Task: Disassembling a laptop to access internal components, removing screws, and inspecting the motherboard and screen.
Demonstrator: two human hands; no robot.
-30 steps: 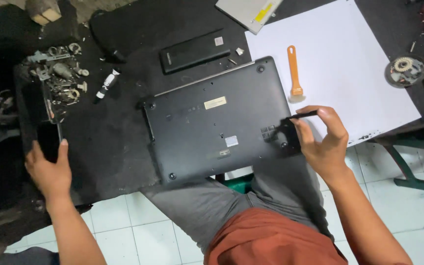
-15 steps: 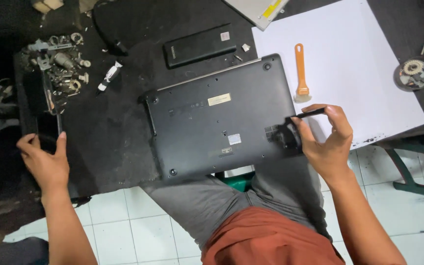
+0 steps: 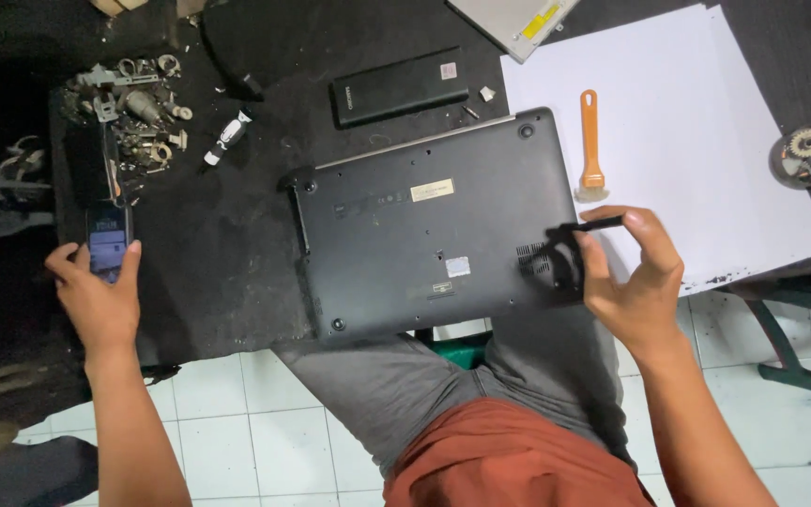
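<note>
Steadiness matters: right hand (image 3: 638, 282) fingers grasping a slim black tool (image 3: 596, 224) at the upturned laptop (image 3: 429, 221) corner should press squarely, while left hand (image 3: 98, 291) fingers grasp a phone (image 3: 107, 246).

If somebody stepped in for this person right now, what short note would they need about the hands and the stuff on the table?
Left hand: on a dark smartphone with a lit screen at the left table edge.
Right hand: pinching a thin black tool at the right edge of the black laptop, which lies bottom side up.
Nearby: an orange-handled brush on white paper sheets; a long black battery pack above the laptop; a pile of small metal parts at upper left.
Done: laptop flipped over.
Left: the bottom cover is still on.
</note>
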